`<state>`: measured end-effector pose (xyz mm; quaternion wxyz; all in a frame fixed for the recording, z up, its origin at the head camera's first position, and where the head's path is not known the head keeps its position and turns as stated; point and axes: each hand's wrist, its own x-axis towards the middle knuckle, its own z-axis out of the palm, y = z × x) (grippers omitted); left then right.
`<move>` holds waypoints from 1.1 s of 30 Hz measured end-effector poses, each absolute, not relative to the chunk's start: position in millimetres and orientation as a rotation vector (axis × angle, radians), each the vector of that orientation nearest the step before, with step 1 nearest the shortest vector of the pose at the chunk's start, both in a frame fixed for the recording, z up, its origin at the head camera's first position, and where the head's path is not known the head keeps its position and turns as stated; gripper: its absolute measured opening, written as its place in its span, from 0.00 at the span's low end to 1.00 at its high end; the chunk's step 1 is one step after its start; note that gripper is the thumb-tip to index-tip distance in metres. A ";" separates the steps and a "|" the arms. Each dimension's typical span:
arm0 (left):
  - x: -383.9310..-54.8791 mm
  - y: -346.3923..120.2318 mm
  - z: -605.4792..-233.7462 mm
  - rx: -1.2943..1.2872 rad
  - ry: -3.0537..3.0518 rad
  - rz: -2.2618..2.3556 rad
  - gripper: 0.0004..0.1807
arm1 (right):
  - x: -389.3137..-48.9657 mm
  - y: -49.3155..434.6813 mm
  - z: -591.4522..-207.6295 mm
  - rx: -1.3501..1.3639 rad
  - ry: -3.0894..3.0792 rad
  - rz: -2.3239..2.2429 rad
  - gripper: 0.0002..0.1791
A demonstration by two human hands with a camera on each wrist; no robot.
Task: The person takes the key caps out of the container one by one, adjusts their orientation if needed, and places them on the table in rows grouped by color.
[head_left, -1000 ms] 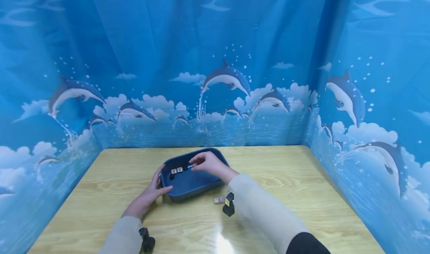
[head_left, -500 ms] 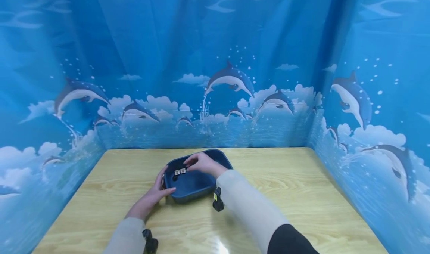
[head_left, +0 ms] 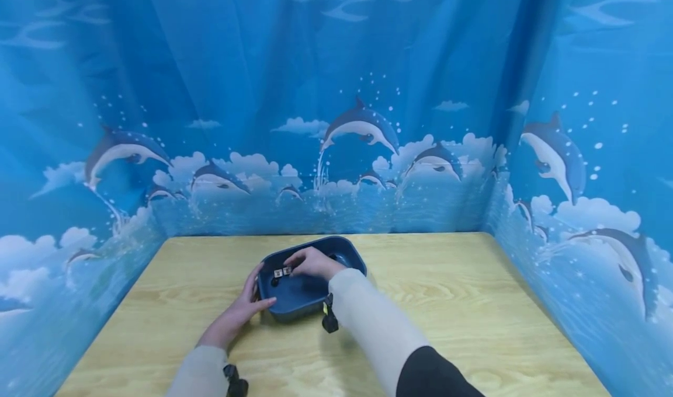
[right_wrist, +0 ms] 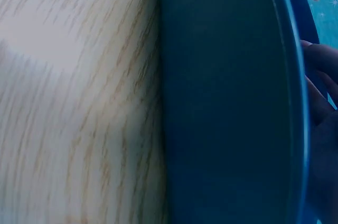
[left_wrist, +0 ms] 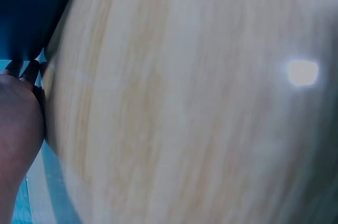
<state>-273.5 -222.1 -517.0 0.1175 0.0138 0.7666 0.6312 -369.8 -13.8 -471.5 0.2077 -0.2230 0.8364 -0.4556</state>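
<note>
A dark blue plastic bin [head_left: 297,312] with rounded corners stands on the table. My left hand [head_left: 243,307] grips its left end, thumb over the near rim and fingers along the left side. Inside, two small white cubes with dark markings sit side by side: the left cube [head_left: 278,273] and the right cube [head_left: 287,271]. My right hand [head_left: 311,264] reaches in over the near side, thumb and fingertips pinching at the right cube. Beside the cubes lies a small black round piece [head_left: 274,282]. In the right wrist view the bin wall [right_wrist: 227,97] hides most of the fingers.
The light wooden table [head_left: 452,303] extends around the bin on all sides. Dolphin-printed blue curtains [head_left: 263,122] enclose its back and sides. Dark small pieces [head_left: 333,257] lie at the bin's right end, partly covered by the right hand.
My right hand has moved left and down inside the bin to the right cube. The right arm now covers the spot where two pinkish cubes lay on the table. The left hand keeps its hold.
</note>
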 end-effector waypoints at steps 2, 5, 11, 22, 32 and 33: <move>-272.9 -222.2 -517.3 0.034 2.242 1.850 0.54 | -369.7 -15.1 -473.4 -0.600 2.322 -1.245 0.18; -272.1 -222.2 -518.7 0.031 2.246 1.855 0.54 | -369.8 -16.8 -477.2 -0.583 2.308 -1.200 0.20; -272.4 -221.9 -519.8 0.013 2.251 1.852 0.54 | -370.1 -18.8 -481.0 -0.584 2.271 -1.159 0.24; -275.5 -221.7 -520.3 0.041 2.249 1.875 0.55 | -368.2 -14.7 -477.7 -0.648 2.321 -1.021 0.21; -272.9 -220.6 -517.3 0.034 2.259 1.843 0.54 | -368.9 -7.7 -475.9 -0.660 2.332 -1.024 0.15; -272.8 -220.8 -517.4 0.035 2.259 1.846 0.54 | -369.3 -7.5 -475.7 -0.664 2.323 -1.040 0.14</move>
